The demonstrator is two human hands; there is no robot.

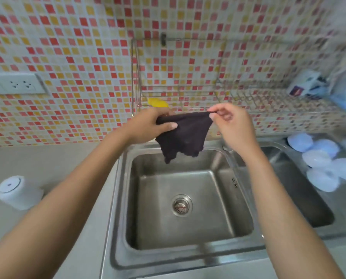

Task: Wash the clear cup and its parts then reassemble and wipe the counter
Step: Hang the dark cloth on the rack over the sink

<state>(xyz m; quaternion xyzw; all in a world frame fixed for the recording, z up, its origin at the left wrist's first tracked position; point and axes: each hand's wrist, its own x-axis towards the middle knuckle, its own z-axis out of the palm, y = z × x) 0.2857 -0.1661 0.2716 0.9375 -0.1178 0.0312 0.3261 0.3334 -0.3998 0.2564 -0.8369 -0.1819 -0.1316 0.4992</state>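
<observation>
as both arms reach forward, left hand (148, 125) and right hand (231, 125) fingers pinch the dark cloth (185, 135).

Both hands, left (148, 125) and right (233, 125), hold a dark cloth (185, 135) stretched above the steel sink (188, 208); cloth hangs free. White cup (19, 192) stands on table (47, 162), left of sink.
</observation>
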